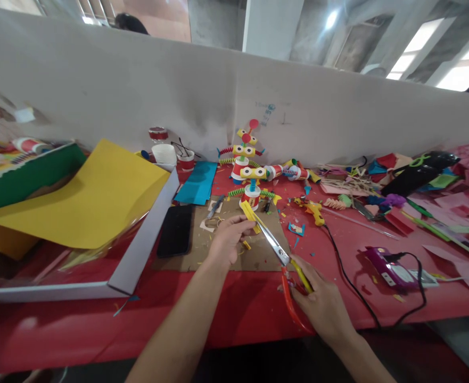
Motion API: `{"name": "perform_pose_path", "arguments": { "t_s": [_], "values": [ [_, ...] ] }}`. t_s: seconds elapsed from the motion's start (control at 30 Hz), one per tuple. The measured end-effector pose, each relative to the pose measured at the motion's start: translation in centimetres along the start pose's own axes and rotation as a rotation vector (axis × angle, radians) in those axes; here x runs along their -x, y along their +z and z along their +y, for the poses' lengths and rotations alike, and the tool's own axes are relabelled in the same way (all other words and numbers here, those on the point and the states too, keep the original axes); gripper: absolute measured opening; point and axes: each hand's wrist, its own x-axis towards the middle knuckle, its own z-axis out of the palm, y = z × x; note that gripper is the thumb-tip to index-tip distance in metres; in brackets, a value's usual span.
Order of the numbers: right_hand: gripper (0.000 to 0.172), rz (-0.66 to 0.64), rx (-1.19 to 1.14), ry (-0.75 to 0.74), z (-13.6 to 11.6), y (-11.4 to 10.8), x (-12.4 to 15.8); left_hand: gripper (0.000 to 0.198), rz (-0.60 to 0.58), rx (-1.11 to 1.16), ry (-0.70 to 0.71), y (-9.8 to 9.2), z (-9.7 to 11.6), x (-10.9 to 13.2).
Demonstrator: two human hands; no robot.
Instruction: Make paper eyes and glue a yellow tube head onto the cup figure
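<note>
While right hand (318,300), nearest tabletop's (250,306) front edge, grips scissors (282,257) by handles, left hand (228,242) pinches yellow paper strip (249,211) between thumb and fingers. Step looks like trimming; next snip seems to call for steady strip. Scissors' exact opening hard to tell. Strip held over cardboard's (202,260) far edge, before cup figure (252,196).

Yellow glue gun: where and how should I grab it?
Probably by the handle end of the glue gun, where the black cord comes out. Come from the near right side: it lies on the red table with that end turned toward you.
</note>
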Motion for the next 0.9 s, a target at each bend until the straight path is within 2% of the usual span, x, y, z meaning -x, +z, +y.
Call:
{"name": "perform_pose_path", "arguments": {
  "t_s": [0.13,0.33,0.57,0.9],
  "values": [
    [0.044,0.008,0.020,0.005,0.0,-0.1,0.0,0.010,0.003,-0.018,0.023,0.1,0.0,0.0],
    [0.055,-0.007,0.073,-0.003,-0.6,-0.3,0.0,0.005,-0.018,-0.072,0.036,0.2,0.1,0.3],
    [0.054,0.014,0.099,-0.028,-1.2,-0.8,-0.7,0.004,-0.043,-0.107,0.021,0.4,0.1,0.5],
    [0.048,0.004,0.035,-0.021,-0.4,-0.2,-0.9,0.004,-0.061,-0.106,0.009,0.3,0.1,0.6]
  ]
}}
